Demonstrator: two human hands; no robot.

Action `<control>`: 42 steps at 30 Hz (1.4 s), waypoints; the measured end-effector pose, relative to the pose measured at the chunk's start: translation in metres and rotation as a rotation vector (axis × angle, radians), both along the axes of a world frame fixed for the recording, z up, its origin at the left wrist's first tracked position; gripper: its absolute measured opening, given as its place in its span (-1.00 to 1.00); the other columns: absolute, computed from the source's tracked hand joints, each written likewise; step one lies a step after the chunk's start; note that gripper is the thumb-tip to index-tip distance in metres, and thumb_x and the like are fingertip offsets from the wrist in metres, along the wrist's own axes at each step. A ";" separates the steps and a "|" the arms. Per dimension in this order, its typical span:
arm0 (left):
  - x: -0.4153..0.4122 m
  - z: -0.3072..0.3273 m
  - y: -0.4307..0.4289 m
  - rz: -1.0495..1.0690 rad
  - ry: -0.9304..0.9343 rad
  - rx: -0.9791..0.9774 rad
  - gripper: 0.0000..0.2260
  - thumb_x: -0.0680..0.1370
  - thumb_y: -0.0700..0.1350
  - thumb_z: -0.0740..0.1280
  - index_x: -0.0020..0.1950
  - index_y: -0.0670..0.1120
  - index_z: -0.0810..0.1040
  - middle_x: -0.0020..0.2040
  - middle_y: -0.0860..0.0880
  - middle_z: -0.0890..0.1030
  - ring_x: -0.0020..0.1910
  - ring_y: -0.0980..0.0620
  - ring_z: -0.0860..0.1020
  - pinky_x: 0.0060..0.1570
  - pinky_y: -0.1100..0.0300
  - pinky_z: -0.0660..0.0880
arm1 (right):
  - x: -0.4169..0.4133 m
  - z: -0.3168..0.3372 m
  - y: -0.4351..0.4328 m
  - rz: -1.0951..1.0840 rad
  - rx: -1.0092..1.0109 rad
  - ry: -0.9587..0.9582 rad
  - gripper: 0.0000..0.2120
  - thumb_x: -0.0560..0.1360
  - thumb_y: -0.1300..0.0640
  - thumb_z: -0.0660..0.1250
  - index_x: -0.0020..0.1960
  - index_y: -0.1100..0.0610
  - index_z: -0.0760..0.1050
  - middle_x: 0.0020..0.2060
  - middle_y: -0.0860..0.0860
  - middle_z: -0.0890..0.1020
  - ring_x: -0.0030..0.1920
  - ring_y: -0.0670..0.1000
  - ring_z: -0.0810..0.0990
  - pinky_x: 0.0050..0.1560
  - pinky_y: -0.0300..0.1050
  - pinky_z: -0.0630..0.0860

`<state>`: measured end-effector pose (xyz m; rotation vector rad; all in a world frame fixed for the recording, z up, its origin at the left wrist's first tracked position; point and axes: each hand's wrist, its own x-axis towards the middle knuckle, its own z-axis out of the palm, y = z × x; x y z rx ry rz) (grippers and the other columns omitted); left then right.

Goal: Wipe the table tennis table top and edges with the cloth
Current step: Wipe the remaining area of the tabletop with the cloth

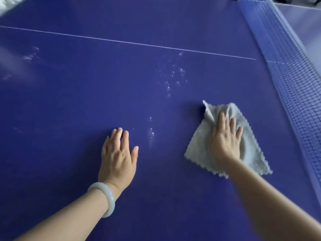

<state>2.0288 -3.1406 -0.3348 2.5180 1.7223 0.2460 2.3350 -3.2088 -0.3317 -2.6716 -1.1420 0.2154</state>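
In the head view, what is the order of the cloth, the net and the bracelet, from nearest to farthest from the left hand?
1. Bracelet, on the wrist of the left hand.
2. Cloth, to the right, under the right hand.
3. Net, farther right, beyond the cloth.

The one view comes from a camera worn on the person's head. It looks forward and steeply down onto the blue table [86,105] from close above. The left hand [118,157] sits at 7 o'clock and the right hand [225,141] at 4 o'clock. The net [291,80] runs past 2 o'clock, and the white line [132,42] crosses near 12 o'clock.
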 end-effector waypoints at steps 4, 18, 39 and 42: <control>0.000 0.004 0.000 0.001 0.008 -0.033 -0.41 0.64 0.13 -0.08 0.53 -0.21 0.29 0.54 -0.19 0.27 0.54 -0.15 0.20 0.52 -0.10 0.15 | 0.038 0.005 0.073 0.046 -0.009 0.051 -0.43 0.64 0.18 -0.05 0.64 0.02 -0.03 0.63 0.01 0.03 0.62 0.06 -0.08 0.58 0.18 -0.20; -0.003 0.005 -0.001 -0.003 -0.069 -0.053 -0.52 0.64 -0.01 0.14 0.51 -0.21 0.32 0.53 -0.20 0.28 0.53 -0.17 0.24 0.50 -0.11 0.18 | 0.000 0.005 -0.037 0.278 0.128 -0.049 -0.47 0.70 0.13 -0.03 0.64 -0.04 -0.06 0.59 -0.22 -0.19 0.61 -0.09 -0.14 0.56 -0.13 -0.26; 0.000 0.006 -0.001 -0.012 -0.066 -0.062 -0.53 0.63 -0.08 0.17 0.51 -0.22 0.30 0.53 -0.20 0.26 0.54 -0.18 0.20 0.51 -0.10 0.11 | 0.003 0.008 -0.156 0.022 -0.037 -0.030 -0.48 0.68 -0.09 -0.20 0.64 -0.09 -0.08 0.62 -0.13 -0.05 0.61 -0.09 -0.16 0.60 0.05 -0.15; 0.000 0.004 0.000 -0.010 -0.064 -0.060 -0.54 0.63 -0.08 0.18 0.50 -0.23 0.31 0.52 -0.21 0.27 0.53 -0.20 0.21 0.50 -0.12 0.13 | -0.028 0.007 -0.116 -0.223 -0.050 -0.033 -0.44 0.68 -0.02 -0.12 0.64 0.11 -0.06 0.63 0.07 -0.01 0.62 0.05 -0.12 0.59 0.10 -0.16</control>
